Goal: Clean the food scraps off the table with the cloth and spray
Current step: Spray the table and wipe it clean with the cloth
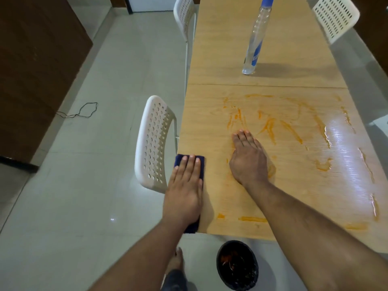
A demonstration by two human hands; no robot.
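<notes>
Only the head view to go on, so here's what I saw from it. The left hand (184, 181) lay flat, fingers straight, pressing the dark blue cloth (200, 164) at the left edge of the table (220, 59), lower middle of the frame. The cloth's long axis ran up and down the frame along that edge, its near end hanging just over the corner. The right hand (248, 158) was flat too, palm down on bare wood, holding nothing, just right of the cloth.

The orange smears (270, 124) spread to the right of and above both hands, so I figured the cloth had to sweep rightward; the left hand already had it. The smears looked wet and streaky, with a glossy patch at frame right. The wood looked smooth, with a seam across it. The clear spray bottle (254, 45) with its blue label stood upright in the upper middle, well apart from the hands. A round black bin (237, 265) sat on the floor below the table's near edge.
</notes>
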